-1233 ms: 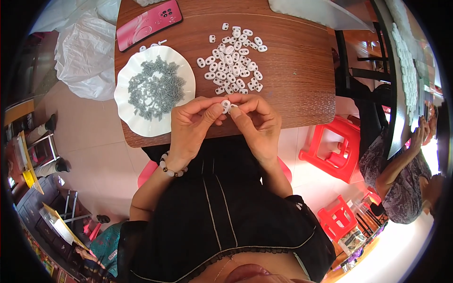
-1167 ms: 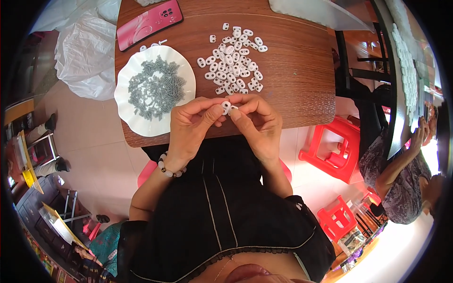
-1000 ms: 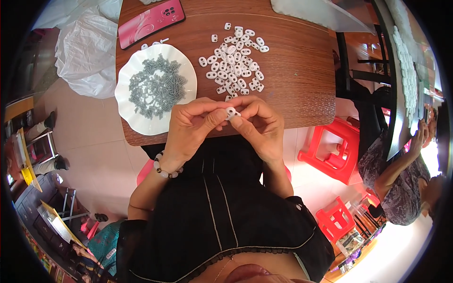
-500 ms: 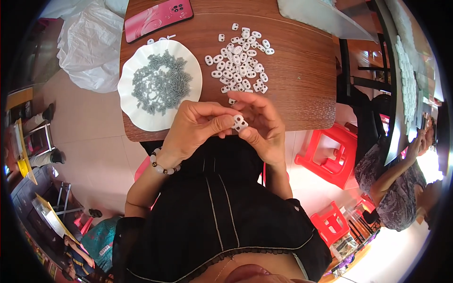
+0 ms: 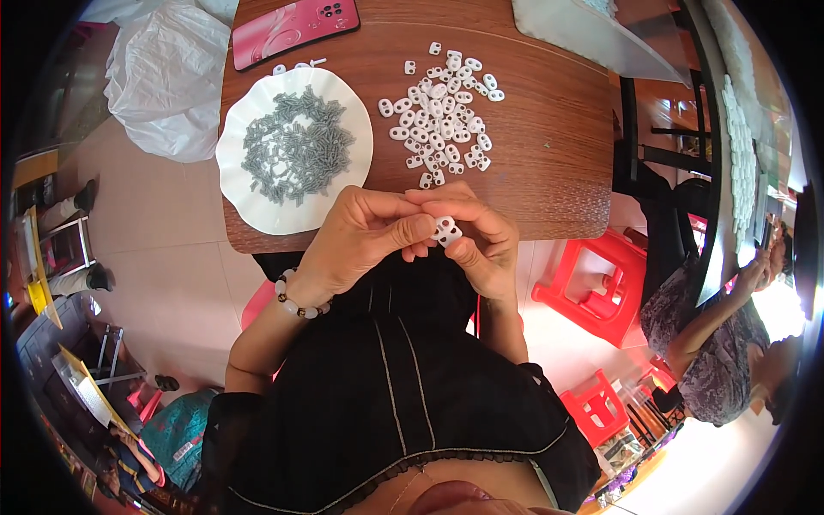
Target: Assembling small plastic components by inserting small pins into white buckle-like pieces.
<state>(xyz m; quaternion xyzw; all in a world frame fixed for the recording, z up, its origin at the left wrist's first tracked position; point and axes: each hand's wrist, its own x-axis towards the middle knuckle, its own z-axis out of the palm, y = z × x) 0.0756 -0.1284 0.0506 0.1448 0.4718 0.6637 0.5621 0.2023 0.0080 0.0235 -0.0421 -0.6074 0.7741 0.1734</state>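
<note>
A small white plastic cord lock [image 5: 445, 232] with round holes sits between my two hands just past the table's front edge. Thumb and fingers of my left hand [image 5: 352, 236] pinch its left side. My right hand [image 5: 487, 249] closes on the piece from the right, thumb below and fingers curled over the top. Whether a second piece is in the fingers, I cannot tell. Beyond my hands lies a loose heap of similar white cord-lock pieces [image 5: 442, 116]. Left of it, a white wavy-rimmed plate [image 5: 232, 184] holds many tiny grey springs [image 5: 322, 133].
A pink phone [image 5: 292, 34] lies at the far left of the wooden table [image 5: 558, 172], near a few white parts [image 5: 300, 66]. A translucent bin [image 5: 592, 34] stands far right. Red stools [image 5: 592, 287] and another person [image 5: 708, 343] are to the right; a white bag [image 5: 167, 86] is left.
My right fingers have folded down from a raised, spread position onto the cord lock, meeting my left fingertips. The left hand keeps its pinch. The whole view has shifted slightly.
</note>
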